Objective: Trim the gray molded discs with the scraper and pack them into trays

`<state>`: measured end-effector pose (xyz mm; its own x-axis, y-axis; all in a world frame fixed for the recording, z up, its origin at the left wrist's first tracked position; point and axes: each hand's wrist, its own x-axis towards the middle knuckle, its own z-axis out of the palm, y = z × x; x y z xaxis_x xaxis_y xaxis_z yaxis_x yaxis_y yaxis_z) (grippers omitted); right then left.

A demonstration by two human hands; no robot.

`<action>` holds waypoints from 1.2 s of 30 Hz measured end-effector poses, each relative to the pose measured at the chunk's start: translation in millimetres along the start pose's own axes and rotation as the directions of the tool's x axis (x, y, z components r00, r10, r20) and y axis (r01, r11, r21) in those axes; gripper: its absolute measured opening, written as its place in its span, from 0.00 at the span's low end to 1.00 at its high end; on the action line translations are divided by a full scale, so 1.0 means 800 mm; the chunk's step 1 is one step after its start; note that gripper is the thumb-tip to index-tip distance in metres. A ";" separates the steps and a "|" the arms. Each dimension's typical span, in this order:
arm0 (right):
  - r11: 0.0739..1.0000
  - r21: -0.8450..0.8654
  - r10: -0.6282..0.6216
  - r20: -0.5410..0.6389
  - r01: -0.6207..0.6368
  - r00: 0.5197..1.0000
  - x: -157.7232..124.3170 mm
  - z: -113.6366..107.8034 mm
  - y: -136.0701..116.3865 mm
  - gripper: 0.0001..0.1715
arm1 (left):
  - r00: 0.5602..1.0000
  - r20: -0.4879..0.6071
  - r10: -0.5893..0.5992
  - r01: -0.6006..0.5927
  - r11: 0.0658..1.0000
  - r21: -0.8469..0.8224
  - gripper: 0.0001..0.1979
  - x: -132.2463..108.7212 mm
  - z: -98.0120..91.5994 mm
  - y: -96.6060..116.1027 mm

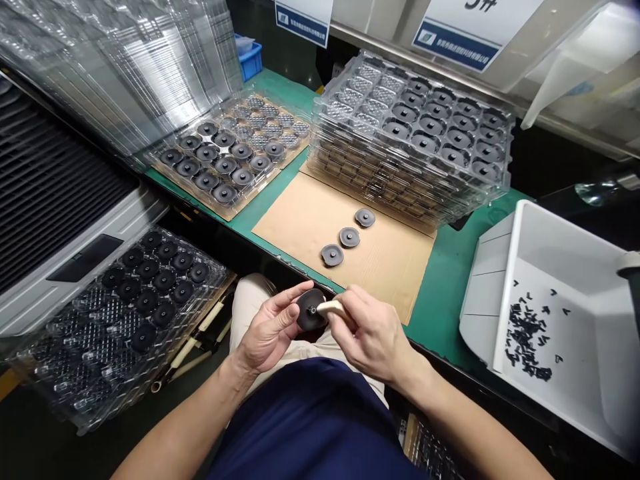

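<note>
My left hand [270, 327] grips a dark, rounded plastic part [309, 317] by its edge, over my lap. A small raised boss sits at the part's middle. In my right hand [370, 330] is a pale, cream-coloured hand tool [331, 307], closed in the fingers; its tip meets or nearly meets the boss, and its exact kind I cannot make out. Beyond my hands, three similar dark parts [349, 237] lie in a slanting row on a sheet of cardboard [290, 213].
Behind the cardboard stands a stack of clear trays [410, 167] holding dark parts. A partly filled tray [220, 157] lies left of it, another tray [145, 287] lower left. At right, a white bin [590, 293] contains small black pieces [525, 340]. Empty trays [165, 60] lean upper left.
</note>
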<state>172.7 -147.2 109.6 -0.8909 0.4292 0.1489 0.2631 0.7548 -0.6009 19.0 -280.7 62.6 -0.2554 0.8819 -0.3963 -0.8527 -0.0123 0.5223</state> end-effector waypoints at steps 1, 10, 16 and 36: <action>0.999 -0.049 -0.019 0.018 0.020 1.000 0.003 -0.002 0.000 0.09 | 0.999 0.009 -0.042 0.042 0.999 0.010 0.21 0.000 -0.003 -0.002; 0.935 -0.126 -0.326 0.057 0.331 0.944 0.031 -0.017 -0.004 0.10 | 0.991 0.065 -0.116 0.121 0.990 -0.075 0.23 -0.003 0.000 -0.007; 0.981 0.131 -0.144 0.008 0.142 0.990 0.018 -0.008 -0.029 0.06 | 0.982 0.007 0.191 -0.191 0.982 0.001 0.28 -0.007 0.011 0.013; 0.994 -0.062 -0.091 0.028 0.093 0.995 0.012 -0.018 -0.015 0.12 | 0.997 0.008 0.078 -0.078 0.997 0.026 0.24 -0.022 0.005 0.023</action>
<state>166.5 -144.7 129.4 -0.9212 0.3446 0.1808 0.2019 0.8204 -0.5350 9.8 -294.6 82.2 -0.3173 0.8820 -0.3485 -0.8183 -0.0689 0.5707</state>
